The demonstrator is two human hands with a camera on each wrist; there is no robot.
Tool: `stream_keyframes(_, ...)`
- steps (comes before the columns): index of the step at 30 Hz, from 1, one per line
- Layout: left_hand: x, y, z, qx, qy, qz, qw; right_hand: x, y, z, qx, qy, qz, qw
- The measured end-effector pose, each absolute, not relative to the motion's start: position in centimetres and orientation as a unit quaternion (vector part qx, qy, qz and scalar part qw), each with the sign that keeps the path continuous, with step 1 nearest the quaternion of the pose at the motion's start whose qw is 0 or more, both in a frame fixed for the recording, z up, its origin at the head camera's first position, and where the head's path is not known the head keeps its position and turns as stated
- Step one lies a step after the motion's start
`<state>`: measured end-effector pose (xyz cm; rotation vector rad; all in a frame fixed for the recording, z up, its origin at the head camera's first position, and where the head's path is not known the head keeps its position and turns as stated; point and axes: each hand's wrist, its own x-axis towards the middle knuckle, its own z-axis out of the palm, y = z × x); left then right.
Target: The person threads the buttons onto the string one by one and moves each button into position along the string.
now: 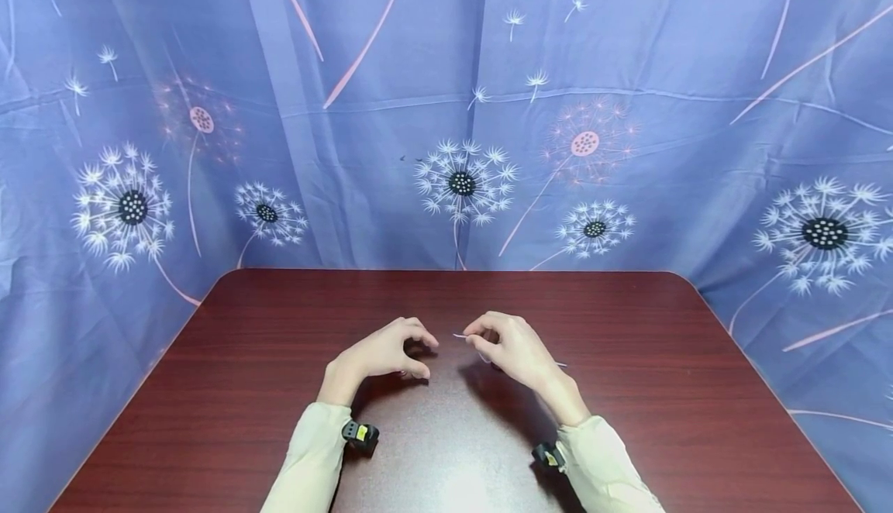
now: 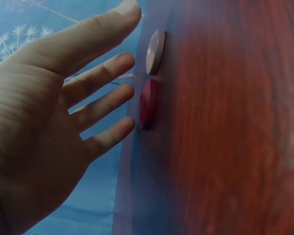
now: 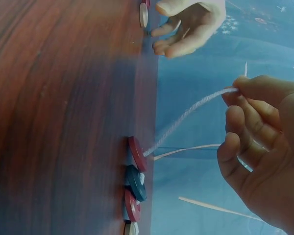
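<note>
Your R hand (image 1: 519, 352) pinches the white cord (image 3: 186, 115) btwn thumb and fingertip above the tabletop (image 1: 628, 304), a bit of end poking out past your grip! The cord curves down to a red disc (image 3: 137, 154), w/ a dark teal disc (image 3: 136, 184), a second red disc (image 3: 133, 205) and a pale disc (image 3: 131, 228) in a row beside it. Your L hand (image 1: 384, 350) holds nothing, fingers relaxed and apart; a beige disc (image 2: 155, 52) and a crimson disc (image 2: 148, 104) lie nearby on the tabletop.

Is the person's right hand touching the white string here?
Touching: the right wrist view shows the right hand pinching the white string near one end.
</note>
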<state>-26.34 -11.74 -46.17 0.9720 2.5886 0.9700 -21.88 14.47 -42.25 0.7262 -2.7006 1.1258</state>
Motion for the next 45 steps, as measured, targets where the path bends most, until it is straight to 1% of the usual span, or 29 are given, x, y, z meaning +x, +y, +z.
stream_keyframes(11, -26.3, -12.4, -46.6, 0.312, 0.895, 0.300, 0.106, -21.9, 14.5, -42.2, 0.242, -0.896, 0.368, 0.060)
stream_keyframes(19, -26.3, -12.5, -46.8, 0.311, 0.907, 0.267, 0.094, -21.9, 14.4, -42.2, 0.244, -0.898, 0.360, 0.060)
stream_keyframes(35, -26.3, -12.4, -46.5, 0.306, 0.896, 0.304, 0.101, -22.0, 14.5, -42.4, 0.252, -0.900, 0.348, 0.069)
stream_keyframes(39, -26.3, -12.2, -46.2, 0.302, 0.893, 0.322, 0.089, -22.0, 14.5, -42.3, 0.251, -0.901, 0.346, 0.071)
stream_keyframes(45, -25.9, -11.8, -44.9, 0.324, 0.883, 0.338, 0.041, -22.0, 14.5, -42.3, 0.251, -0.900, 0.350, 0.068)
